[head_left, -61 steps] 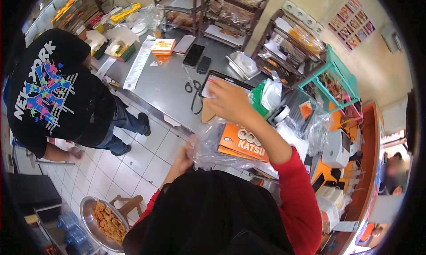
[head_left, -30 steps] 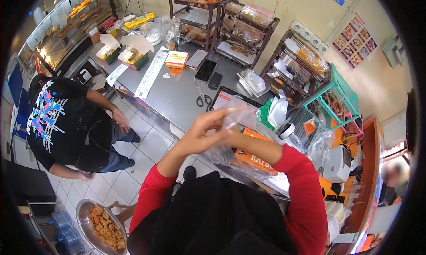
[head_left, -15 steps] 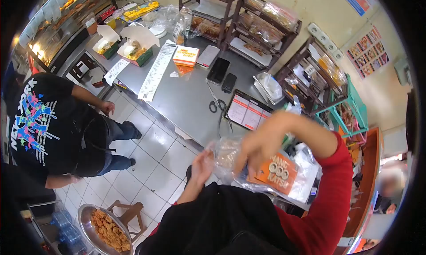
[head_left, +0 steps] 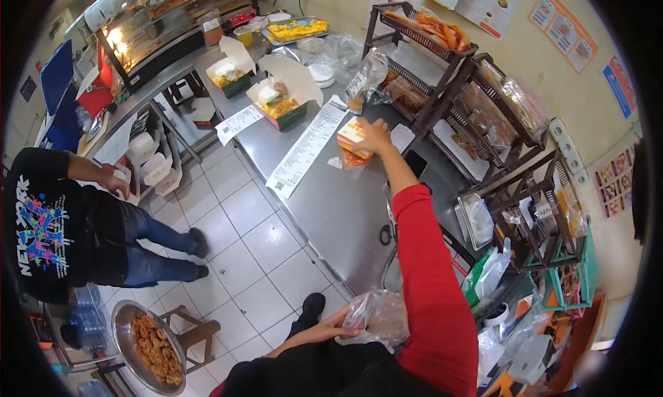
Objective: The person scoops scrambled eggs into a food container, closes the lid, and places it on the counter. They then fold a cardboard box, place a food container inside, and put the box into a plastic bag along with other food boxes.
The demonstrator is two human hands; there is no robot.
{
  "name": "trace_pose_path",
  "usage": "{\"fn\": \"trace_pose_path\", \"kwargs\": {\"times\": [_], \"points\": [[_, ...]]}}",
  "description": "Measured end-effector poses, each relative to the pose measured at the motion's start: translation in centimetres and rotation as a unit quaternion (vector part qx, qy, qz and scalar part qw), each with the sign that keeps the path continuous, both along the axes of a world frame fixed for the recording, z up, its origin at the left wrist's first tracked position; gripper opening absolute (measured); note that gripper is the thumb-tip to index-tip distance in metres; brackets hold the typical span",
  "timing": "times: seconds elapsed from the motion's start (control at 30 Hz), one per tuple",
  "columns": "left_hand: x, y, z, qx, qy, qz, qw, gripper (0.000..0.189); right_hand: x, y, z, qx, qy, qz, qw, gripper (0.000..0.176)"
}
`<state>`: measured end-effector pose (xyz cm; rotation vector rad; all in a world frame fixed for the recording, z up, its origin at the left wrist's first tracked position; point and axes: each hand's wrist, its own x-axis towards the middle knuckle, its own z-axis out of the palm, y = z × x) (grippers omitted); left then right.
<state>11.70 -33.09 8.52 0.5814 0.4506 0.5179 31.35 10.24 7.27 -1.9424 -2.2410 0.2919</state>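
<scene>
My left hand (head_left: pixel 336 326) grips the edge of a clear plastic bag (head_left: pixel 383 320) close to my body; its contents are too blurred to make out. My right hand (head_left: pixel 375 137) is stretched far over the steel counter, its fingers closed on a small orange-and-white box (head_left: pixel 350 132). Orange sachets (head_left: pixel 357 159) lie by that box. To its left runs a long printed receipt (head_left: pixel 309 147). Beyond it stand two open food boxes, a nearer one (head_left: pixel 282 101) and a farther one (head_left: pixel 230 72). Scissors (head_left: pixel 387 234) lie beside my right sleeve.
Brown racks (head_left: pixel 452 145) of packaged food line the wall. A tray of yellow food (head_left: pixel 297 30) sits at the back. On the left, a co-worker (head_left: pixel 76 217) stands near stacked white boxes (head_left: pixel 155 161). A metal bowl (head_left: pixel 124 331) of fried food rests by a stool (head_left: pixel 195 333).
My right hand has left the plastic bag and reached forward to the small box. My left hand still holds the bag. The view has turned left. The co-worker's hand is now near the white boxes.
</scene>
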Motion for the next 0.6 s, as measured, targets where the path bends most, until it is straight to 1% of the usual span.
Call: {"fn": "trace_pose_path", "kwargs": {"times": [0.03, 0.07, 0.1, 0.13, 0.17, 0.2, 0.23, 0.27, 0.33, 0.37, 0.4, 0.43, 0.47, 0.5, 0.53, 0.57, 0.6], "points": [[0.6, 0.2, 0.2, 0.034, 0.006, 0.004, 0.999, 0.08, 0.3, -0.7, 1.1, -0.004, 0.024, -0.002, 1.0, 0.099], [1.2, 0.6, 0.4, 0.071, 0.01, 0.008, 0.997, 0.081, 0.8, -1.1, 2.6, 0.027, 0.002, 0.018, 0.999, 0.097], [1.5, 1.1, 0.7, 0.008, -0.036, 0.001, 0.999, 0.084, 1.9, -1.8, 4.6, 0.052, 0.073, 0.06, 0.994, 0.095], [2.0, 1.4, 0.1, 0.03, -0.044, -0.011, 0.999, 0.085, 3.1, -2.8, 6.9, 0.074, 0.144, 0.101, 0.982, 0.094], [2.4, 1.9, 0.4, 0.047, -0.034, -0.004, 0.998, 0.085, 3.5, -6.5, 11.4, -0.045, 0.345, 0.132, 0.928, 0.09], [2.8, 2.4, 0.7, 0.064, -0.024, 0.003, 0.998, 0.084, 3.9, -12.1, 16.9, -0.163, 0.525, 0.154, 0.821, 0.087], [3.0, 2.8, 0.0, 0.104, 0.018, -0.001, 0.994, 0.084, 5.2, -16.5, 19.7, -0.227, 0.579, 0.165, 0.765, 0.085], [3.2, 3.3, 0.3, 0.102, 0.014, 0.005, 0.995, 0.082, 7.3, -21.2, 20.6, -0.279, 0.604, 0.18, 0.725, 0.084], [3.5, 4.2, 1.0, 0.1, 0.006, 0.018, 0.995, 0.079, 11.1, -29.8, 20.1, -0.381, 0.617, 0.188, 0.662, 0.089], [3.7, 4.4, 1.1, 0.091, -0.026, 0.03, 0.995, 0.078, 12.2, -33.0, 19.2, -0.437, 0.605, 0.188, 0.638, 0.093], [4.0, 4.5, 1.2, 0.081, -0.058, 0.042, 0.994, 0.077, 12.2, -35.0, 18.7, -0.486, 0.56, 0.198, 0.641, 0.09], [4.0, 4.6, 1.4, 0.115, -0.048, 0.046, 0.991, 0.075, 12.0, -36.6, 18.2, -0.532, 0.513, 0.206, 0.642, 0.089], [3.8, 4.7, 2.7, 0.134, -0.053, 0.044, 0.989, 0.075, 11.8, -37.8, 17.7, -0.575, 0.467, 0.211, 0.638, 0.089], [3.4, 4.9, 5.1, 0.153, -0.057, 0.037, 0.986, 0.075, 11.1, -38.6, 16.7, -0.511, 0.347, 0.224, 0.754, 0.09], [3.3, 4.4, 7.0, 0.17, -0.06, 0.028, 0.983, 0.075, 9.9, -39.6, 15.9, -0.433, 0.216, 0.226, 0.846, 0.091], [4.2, 3.7, 7.9, 0.248, -0.062, 0.076, 0.964, 0.074, 7.8, -41.5, 15.4, -0.28, 0.141, 0.189, 0.931, 0.08], [5.2, 3.0, 8.8, 0.321, -0.058, 0.13, 0.936, 0.072, 5.4, -43.3, 14.8, -0.118, 0.057, 0.139, 0.982, 0.07]]}}
